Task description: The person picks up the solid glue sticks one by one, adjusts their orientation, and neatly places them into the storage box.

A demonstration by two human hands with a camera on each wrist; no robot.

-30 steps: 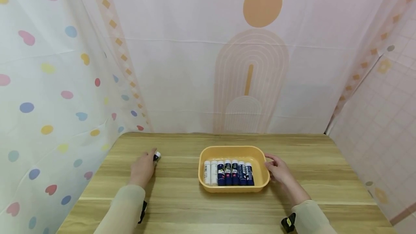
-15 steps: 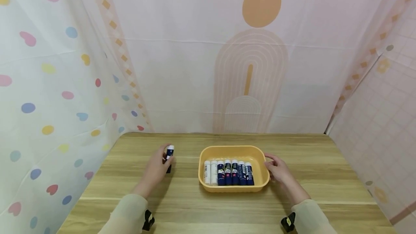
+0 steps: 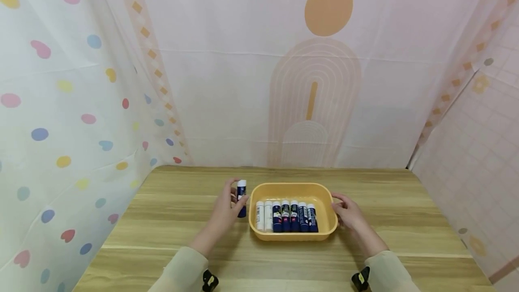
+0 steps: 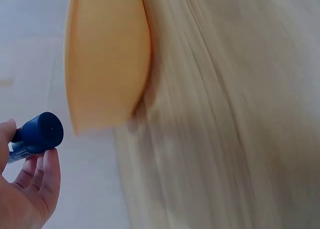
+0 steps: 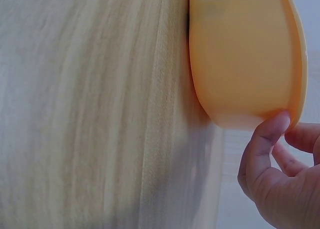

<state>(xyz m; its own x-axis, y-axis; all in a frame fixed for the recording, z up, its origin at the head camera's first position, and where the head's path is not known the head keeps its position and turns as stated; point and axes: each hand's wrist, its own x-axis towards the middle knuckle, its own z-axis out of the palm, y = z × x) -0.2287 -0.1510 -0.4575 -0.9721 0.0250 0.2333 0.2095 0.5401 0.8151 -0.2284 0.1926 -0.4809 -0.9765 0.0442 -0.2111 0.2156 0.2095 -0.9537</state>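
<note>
In the head view my left hand [image 3: 225,206] pinches a dark blue glue stick [image 3: 241,188] with a white cap, held roughly upright just left of a yellow plastic tray [image 3: 292,236]. The glue stick's round dark base [image 4: 50,130] faces the camera in the left wrist view, apart from the tray wall [image 4: 107,54]. My right hand [image 3: 349,213] holds the tray's right end at the rim, its fingers curled against the outer wall [image 5: 245,54]. Inside the tray several glue sticks [image 3: 285,220] lie side by side, two white at the left and dark blue ones beside them.
The tray stands on a wood-grain table [image 3: 186,220]. To the right of the row of glue sticks, part of the tray floor [image 3: 323,222] is bare. A patterned cloth [image 3: 227,102] hangs behind the table, with more cloth at both sides.
My left hand has carried the glue stick from the table's left side rightward to near the tray, bringing it from tilted to upright. The right hand stays at the tray's right end.
</note>
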